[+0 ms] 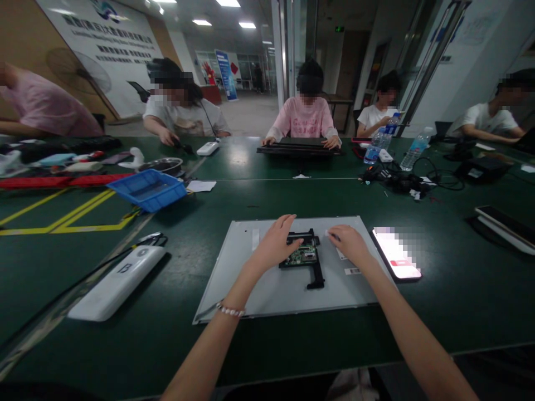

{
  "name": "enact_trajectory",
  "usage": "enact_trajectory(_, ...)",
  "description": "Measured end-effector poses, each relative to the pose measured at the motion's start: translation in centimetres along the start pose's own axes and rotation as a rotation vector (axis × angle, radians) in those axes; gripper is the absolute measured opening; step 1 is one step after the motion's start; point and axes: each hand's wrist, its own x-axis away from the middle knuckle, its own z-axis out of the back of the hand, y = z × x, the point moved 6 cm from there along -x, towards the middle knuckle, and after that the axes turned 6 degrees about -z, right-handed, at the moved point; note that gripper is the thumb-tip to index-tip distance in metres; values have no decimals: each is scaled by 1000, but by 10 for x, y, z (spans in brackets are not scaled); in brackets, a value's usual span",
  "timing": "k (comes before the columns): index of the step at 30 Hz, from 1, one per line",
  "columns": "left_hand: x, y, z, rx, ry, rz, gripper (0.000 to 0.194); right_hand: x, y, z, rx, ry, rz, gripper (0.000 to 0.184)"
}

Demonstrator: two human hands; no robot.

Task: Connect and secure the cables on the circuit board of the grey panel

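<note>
A flat grey-white panel (251,289) lies on the table before me, perhaps the back of a display. On its middle sits a green circuit board (307,255) in a black bracket (317,275). My left hand (273,245) is over the board's left side, fingers spread and thumb reaching across it; whether it touches the board I cannot tell. Right of the bracket, my right hand (349,243) is closed with its fingers curled together. A small dark bit shows at its fingertips, too small to name. White labels (352,271) are stuck on the panel.
A lit phone (397,253) lies at the panel's right edge. To the left are a white power bank (119,284) with a cable and a blue basket (148,189). Bottles (417,149) and tangled cables (397,181) stand far right. Several people sit opposite, one holding a black panel (298,149).
</note>
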Motion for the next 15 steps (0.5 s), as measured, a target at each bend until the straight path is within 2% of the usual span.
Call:
enact_trajectory(3, 8, -9, -21, 35, -48, 39, 70, 0, 0, -1, 9, 9, 4, 24)
enact_trajectory(6, 18, -17, -33, 48, -80, 78, 77, 0, -1, -1, 18, 19, 23, 24)
enact_trajectory(15, 27, -25, -41, 55, -89, 104, 75, -1, 1, -6, 26, 6, 18, 24)
